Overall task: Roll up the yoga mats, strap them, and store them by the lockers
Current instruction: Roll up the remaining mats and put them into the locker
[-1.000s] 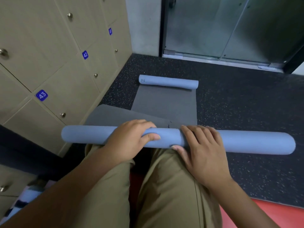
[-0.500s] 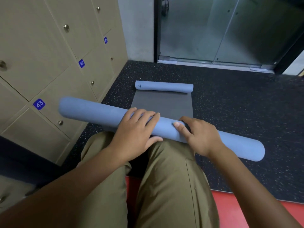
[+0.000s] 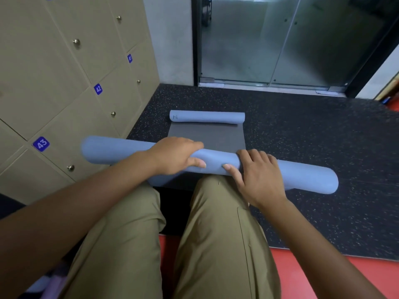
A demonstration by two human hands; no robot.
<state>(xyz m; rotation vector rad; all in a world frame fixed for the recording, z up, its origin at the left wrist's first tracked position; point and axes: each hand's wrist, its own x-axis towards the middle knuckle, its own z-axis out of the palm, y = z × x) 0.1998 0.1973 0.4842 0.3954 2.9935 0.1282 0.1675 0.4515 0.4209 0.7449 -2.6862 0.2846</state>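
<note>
My left hand and right hand both grip the rolled blue mat near its middle, across my knees, left end toward the lockers. A second mat, half-rolled, lies on the floor beyond.

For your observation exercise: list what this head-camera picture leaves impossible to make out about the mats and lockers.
- Rolled mat, head view: its middle is hidden under the left hand and right hand; any strap cannot be seen.
- Its left end is motion-blurred.
- Second mat: the small mark is too small to read.
- Lockers: cut off by the left and top edges.
</note>
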